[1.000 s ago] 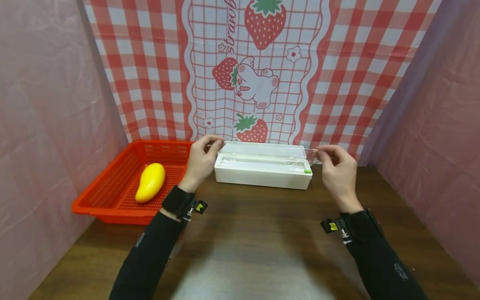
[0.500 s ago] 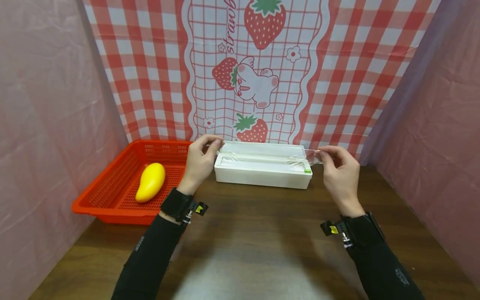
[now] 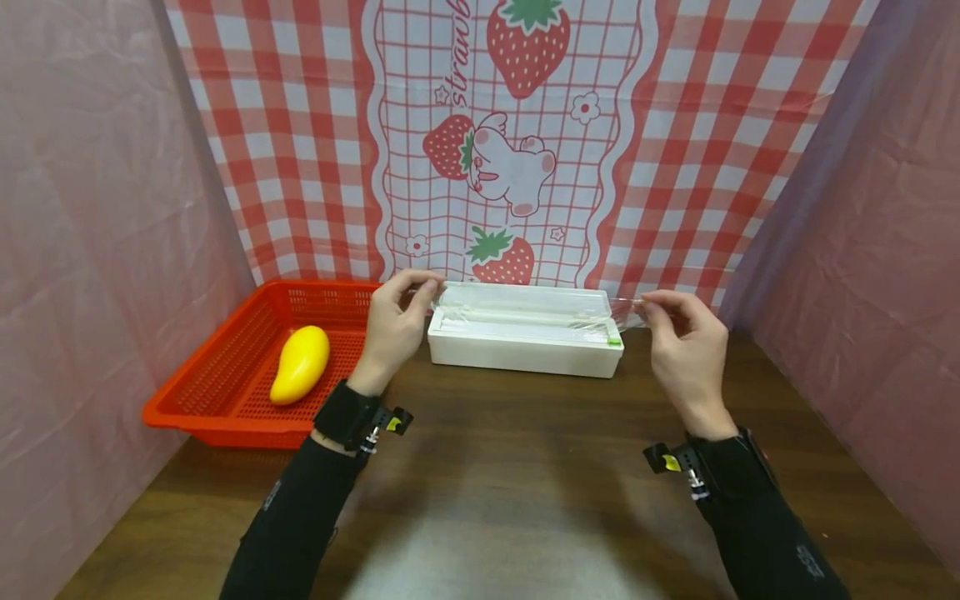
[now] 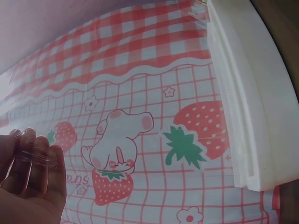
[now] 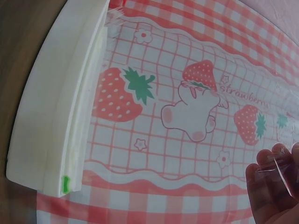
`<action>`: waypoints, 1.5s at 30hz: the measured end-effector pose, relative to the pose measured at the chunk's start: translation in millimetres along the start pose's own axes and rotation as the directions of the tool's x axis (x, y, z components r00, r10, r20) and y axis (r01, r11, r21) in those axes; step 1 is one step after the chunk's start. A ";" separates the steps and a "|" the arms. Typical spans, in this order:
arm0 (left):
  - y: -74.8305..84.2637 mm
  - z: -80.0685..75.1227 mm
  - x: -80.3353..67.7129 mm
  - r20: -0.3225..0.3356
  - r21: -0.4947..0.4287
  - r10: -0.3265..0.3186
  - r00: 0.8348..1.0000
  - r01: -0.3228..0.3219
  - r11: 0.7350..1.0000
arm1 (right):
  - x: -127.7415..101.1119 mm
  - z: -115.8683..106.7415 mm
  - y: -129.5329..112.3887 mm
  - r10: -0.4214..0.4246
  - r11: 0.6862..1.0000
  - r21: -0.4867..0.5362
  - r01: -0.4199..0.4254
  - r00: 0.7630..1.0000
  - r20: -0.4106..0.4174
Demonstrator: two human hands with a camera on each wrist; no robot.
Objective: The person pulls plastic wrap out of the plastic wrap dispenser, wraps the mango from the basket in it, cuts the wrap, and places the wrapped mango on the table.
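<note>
Your left hand [image 3: 394, 327] and right hand [image 3: 692, 354] have edged farther apart, apparently spreading the plastic film [image 3: 624, 311] wider. Your fingers pinch it at both ends, with the white box [image 3: 525, 357] between them.

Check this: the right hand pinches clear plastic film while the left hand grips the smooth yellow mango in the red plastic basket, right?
Wrong about the left hand: it pinches the clear plastic film too, as the head view shows.
</note>
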State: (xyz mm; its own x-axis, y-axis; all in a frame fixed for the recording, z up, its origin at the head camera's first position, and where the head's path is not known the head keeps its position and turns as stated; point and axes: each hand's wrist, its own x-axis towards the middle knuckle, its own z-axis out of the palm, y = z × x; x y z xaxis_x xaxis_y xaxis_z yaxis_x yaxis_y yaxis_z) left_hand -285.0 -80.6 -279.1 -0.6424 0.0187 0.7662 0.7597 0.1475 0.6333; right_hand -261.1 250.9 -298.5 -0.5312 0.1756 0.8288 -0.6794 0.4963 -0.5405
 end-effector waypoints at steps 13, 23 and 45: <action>1.9 -3.4 -4.2 -0.027 0.014 0.036 0.999 -0.035 0.999 | -3.5 -2.3 -8.7 -0.023 0.999 -0.024 0.023 1.000 -0.012; -25.2 -7.0 -4.5 -0.022 -0.006 0.057 0.998 -0.057 0.998 | -4.2 -4.8 -11.3 -0.055 0.997 -0.051 0.053 0.998 -0.022; -15.8 -18.4 -5.6 0.029 0.042 0.161 0.987 -0.162 0.986 | -6.6 -17.5 -28.6 -0.119 0.990 -0.068 0.120 0.993 0.016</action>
State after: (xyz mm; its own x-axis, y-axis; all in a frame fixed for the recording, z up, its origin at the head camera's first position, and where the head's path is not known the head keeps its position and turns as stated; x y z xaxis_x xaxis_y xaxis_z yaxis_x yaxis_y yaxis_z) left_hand -291.5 -101.2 -291.4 -0.5148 0.0711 0.8544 0.8487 0.1836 0.4960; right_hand -229.3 250.5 -286.1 -0.4550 0.1014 0.8847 -0.7019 0.5705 -0.4264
